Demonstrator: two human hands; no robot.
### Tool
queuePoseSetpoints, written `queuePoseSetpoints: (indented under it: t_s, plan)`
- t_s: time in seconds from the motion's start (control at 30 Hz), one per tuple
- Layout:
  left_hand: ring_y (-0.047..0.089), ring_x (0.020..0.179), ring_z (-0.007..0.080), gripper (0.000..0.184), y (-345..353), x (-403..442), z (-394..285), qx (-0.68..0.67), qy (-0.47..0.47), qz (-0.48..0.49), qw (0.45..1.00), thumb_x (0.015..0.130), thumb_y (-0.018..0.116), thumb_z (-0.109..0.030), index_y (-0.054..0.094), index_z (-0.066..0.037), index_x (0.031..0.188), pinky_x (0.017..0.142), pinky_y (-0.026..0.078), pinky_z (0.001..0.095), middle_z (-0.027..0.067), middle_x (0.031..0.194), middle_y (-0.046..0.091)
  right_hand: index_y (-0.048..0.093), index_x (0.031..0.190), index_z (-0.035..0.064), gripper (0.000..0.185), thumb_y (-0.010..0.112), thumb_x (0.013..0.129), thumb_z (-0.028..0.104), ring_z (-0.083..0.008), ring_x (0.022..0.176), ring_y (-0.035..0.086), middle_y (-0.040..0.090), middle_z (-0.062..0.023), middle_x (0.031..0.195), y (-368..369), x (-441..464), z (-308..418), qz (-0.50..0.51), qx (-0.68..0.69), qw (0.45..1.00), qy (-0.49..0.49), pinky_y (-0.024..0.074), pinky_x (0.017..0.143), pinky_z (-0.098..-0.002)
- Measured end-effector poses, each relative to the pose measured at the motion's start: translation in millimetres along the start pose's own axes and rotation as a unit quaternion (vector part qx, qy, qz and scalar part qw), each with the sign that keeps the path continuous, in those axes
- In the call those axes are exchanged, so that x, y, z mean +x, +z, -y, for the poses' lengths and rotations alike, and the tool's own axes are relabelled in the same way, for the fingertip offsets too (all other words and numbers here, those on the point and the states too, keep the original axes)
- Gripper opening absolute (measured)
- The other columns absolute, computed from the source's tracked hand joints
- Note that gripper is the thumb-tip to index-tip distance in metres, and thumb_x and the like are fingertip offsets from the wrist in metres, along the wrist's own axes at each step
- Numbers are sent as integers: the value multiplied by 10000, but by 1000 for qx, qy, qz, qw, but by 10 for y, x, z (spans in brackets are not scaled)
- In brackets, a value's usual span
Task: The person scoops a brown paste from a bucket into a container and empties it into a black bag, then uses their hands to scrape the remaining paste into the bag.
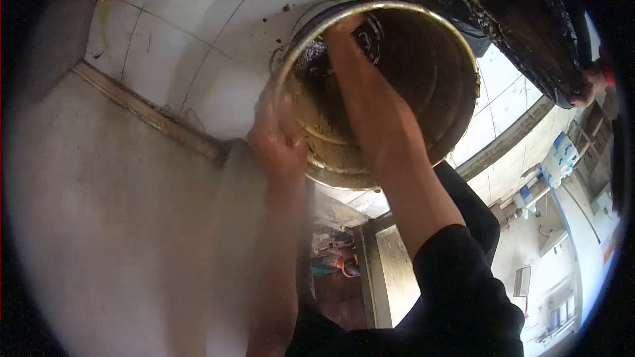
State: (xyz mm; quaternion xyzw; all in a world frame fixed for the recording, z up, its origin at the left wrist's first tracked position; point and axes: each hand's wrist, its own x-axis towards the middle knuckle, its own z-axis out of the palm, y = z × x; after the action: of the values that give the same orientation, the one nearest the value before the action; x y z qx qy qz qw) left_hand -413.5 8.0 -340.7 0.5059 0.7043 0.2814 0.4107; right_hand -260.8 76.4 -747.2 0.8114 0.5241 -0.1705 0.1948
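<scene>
A large round metal bucket (pixel 463 46) is tipped so that its mouth faces me. Its inner wall is coated with brown residue, and something dark lies deep inside. At the left side of the rim, my left hand (pixel 278 135) is closed on the bucket, slightly blurred. My right forearm passes through the mouth, and my right hand (pixel 347 25) is inside by the upper inner wall. Shadow and blur hide most of that hand's fingers, so I cannot make out whether they hold anything.
White tiles (pixel 192 39) with brown smears and crumbs lie behind the bucket. A black plastic bag (pixel 522 33) with sticky dark streaks is at the upper right, another person's hand (pixel 591 87) at its edge. A raised ledge (pixel 145 112) runs along the left.
</scene>
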Motion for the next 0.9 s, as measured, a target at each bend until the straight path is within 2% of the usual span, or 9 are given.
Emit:
queuePoseSetpoints:
  t_s: [0.1, 0.2, 0.3, 0.37, 0.47, 0.53, 0.63, 0.8, 0.9]
  plan:
    - [635, 864, 154, 268, 19, -34, -55, 34, 29, -12, 999, 1006, 463, -159, 550, 28, 1177, 718, 506, 298, 159, 977, 664, 666, 972, 28, 294, 586, 838, 277, -294, 908, 613, 645, -159, 964, -170, -497, 199, -85, 99, 986, -106, 474, 840, -402]
    - [631, 827, 318, 293, 21, -22, -101, 41, -9, -16, 999, 947, 516, -69, 554, -27, 1235, 723, 487, 366, 183, 931, 629, 669, 952, -25, 401, 621, 797, 342, -330, 959, 616, 649, -214, 962, -376, -1036, 219, -96, 158, 947, -262, 455, 908, -440]
    - [645, 861, 326, 286, -1, -19, -57, 21, 4, -21, 1000, 950, 512, -71, 552, -21, 1229, 739, 490, 370, 194, 962, 637, 687, 883, -45, 397, 630, 774, 332, -332, 950, 635, 659, -231, 949, -868, -1438, 2, 96, 173, 917, -346, 489, 870, -449]
    - [654, 891, 340, 263, -33, 13, -76, -13, -20, -7, 1000, 957, 501, -75, 554, -9, 1206, 746, 493, 370, 205, 993, 644, 695, 886, -42, 365, 625, 749, 289, -365, 891, 656, 667, -243, 920, -1029, -1487, -161, 347, 33, 842, -412, 517, 823, -457]
    - [642, 861, 242, 249, -32, 43, -105, 20, 10, -28, 999, 980, 492, -111, 554, 36, 1170, 739, 497, 335, 193, 989, 660, 689, 923, -40, 375, 622, 771, 297, -376, 772, 654, 668, -240, 858, -1373, -1462, -590, 204, 221, 884, -358, 530, 762, -443]
    - [621, 816, 157, 277, -11, -23, -24, 29, 37, -47, 998, 992, 502, -145, 552, 67, 1163, 724, 500, 311, 172, 963, 672, 674, 976, -36, 378, 601, 823, 302, -345, 812, 656, 665, -237, 885, -1035, -1253, -778, -59, 302, 916, -257, 530, 761, -450]
    - [610, 834, 142, 276, -8, -113, 32, 15, 6, -27, 1000, 994, 501, -149, 557, 58, 1169, 731, 496, 299, 169, 972, 668, 660, 1015, -24, 324, 591, 869, 257, -292, 853, 652, 667, -207, 911, -643, -818, -877, -356, 392, 828, -185, 531, 725, -437]
    - [600, 838, 129, 259, 60, -29, -128, -2, -19, -25, 999, 999, 492, -155, 558, 51, 1142, 730, 491, 280, 137, 967, 660, 649, 940, -5, 139, 566, 854, 67, -302, 891, 641, 660, -160, 934, -556, -777, -358, -216, 598, 771, -12, 495, 832, -350]
    - [596, 842, 130, 250, 32, 1, -103, -31, -33, -11, 999, 1000, 488, -154, 558, 45, 1134, 747, 495, 282, 126, 967, 660, 665, 887, 24, 112, 603, 821, 91, -312, 915, 638, 659, -162, 951, -555, -951, -44, -316, 518, 765, -216, 507, 818, -364]
